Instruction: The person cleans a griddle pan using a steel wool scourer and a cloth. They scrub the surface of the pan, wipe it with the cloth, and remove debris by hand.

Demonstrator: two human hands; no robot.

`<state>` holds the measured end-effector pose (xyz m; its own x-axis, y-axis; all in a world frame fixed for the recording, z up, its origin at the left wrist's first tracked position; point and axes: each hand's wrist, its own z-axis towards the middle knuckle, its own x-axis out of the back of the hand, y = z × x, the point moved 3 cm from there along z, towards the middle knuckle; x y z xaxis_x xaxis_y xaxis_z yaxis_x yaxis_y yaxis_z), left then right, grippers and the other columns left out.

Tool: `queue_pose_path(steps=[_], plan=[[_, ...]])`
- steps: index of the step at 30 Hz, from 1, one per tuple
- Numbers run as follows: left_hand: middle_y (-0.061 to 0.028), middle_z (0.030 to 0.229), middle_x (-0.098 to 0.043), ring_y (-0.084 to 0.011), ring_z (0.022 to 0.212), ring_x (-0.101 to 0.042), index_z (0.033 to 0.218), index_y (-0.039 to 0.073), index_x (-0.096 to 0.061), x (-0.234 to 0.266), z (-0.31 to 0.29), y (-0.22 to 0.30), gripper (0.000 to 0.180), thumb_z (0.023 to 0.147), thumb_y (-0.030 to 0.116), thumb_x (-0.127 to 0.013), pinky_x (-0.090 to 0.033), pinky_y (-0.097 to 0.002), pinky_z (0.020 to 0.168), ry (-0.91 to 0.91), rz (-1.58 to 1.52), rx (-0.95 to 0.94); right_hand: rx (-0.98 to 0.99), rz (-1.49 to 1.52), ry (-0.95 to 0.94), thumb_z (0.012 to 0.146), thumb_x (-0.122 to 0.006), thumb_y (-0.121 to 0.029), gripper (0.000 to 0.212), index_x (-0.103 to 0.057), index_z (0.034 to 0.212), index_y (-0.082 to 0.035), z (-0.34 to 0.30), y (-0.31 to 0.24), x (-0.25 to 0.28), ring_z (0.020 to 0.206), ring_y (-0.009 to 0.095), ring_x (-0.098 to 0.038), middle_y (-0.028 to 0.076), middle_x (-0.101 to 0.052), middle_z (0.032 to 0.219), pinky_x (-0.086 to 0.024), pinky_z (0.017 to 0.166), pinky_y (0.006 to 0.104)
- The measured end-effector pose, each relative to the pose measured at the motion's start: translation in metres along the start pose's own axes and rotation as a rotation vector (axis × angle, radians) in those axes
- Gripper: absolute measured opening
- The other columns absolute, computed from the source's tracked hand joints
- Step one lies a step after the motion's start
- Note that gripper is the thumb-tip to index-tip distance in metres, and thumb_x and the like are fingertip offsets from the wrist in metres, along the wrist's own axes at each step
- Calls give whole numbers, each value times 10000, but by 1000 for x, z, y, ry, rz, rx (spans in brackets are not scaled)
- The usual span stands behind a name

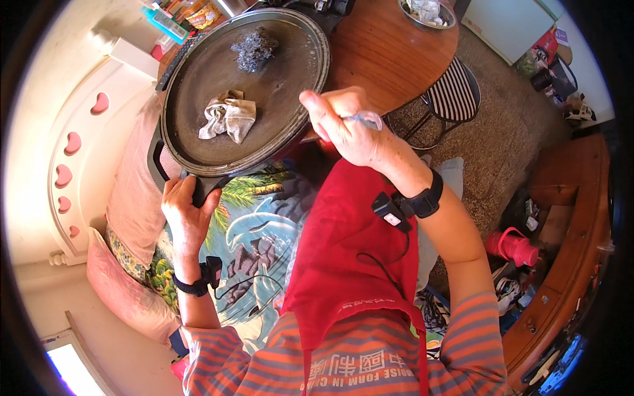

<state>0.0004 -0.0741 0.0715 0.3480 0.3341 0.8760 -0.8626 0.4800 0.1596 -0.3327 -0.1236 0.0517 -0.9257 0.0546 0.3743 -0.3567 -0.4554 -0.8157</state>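
A large round dark metal pan (198, 99) rests tilted on my lap, over a red apron and a cloth with a dolphin print. My left hand (187, 212) grips the pan's black handle at its near edge. My right hand (350, 125) hovers at the pan's right rim, shut on a small clear plastic item (365, 119) pinched between thumb and fingers. On the pan lie a crumpled grey rag (228, 117) near the middle and a dark steel-wool scourer (255, 48) toward the far side. Both wrists wear black bands with small devices.
A round wooden table (396, 46) stands behind the pan with a metal bowl (428, 13) on it. A striped stool (452, 96) sits beside the table. Pink cushions (129, 198) lie to my left. A red jug (515, 246) and clutter lie by wooden furniture at right.
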Motion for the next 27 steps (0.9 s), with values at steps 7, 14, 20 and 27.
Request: queue_pose_path(steps=[7, 14, 20, 27], plan=[[-186, 734, -505, -378, 758, -492, 798, -24, -535, 0, -1, -1, 589, 814, 500, -804, -438, -453, 680, -40, -11, 19, -207, 655, 21, 1131, -396, -403, 475, -593, 905, -36, -3, 15, 43, 573, 39, -362, -17, -452, 655, -268, 505, 210], [-173, 692, -482, -382, 740, -484, 748, 4, -496, -1, 0, -1, 654, 809, 602, -756, -421, -470, 671, 18, -8, -15, -240, 567, -50, 1071, -582, -324, 276, -616, 1055, -51, 6, 24, 56, 589, 42, -483, 0, -576, 720, -366, 502, 190], [-170, 687, -457, -383, 734, -469, 725, 8, -454, -1, -1, -2, 702, 814, 647, -728, -406, -470, 662, -22, 10, 15, -170, 322, -104, 1067, -574, -198, 174, -621, 1114, -37, 40, 46, 67, 667, 59, -604, 38, -694, 836, -469, 559, 199], [-159, 678, -443, -380, 711, -457, 733, 9, -448, -2, -1, 0, 724, 841, 683, -688, -403, -469, 661, -45, -8, 44, -118, 90, -216, 1022, -606, -129, 168, -685, 1053, 16, 94, 48, 71, 699, 121, -627, 64, -719, 785, -515, 627, 268]])
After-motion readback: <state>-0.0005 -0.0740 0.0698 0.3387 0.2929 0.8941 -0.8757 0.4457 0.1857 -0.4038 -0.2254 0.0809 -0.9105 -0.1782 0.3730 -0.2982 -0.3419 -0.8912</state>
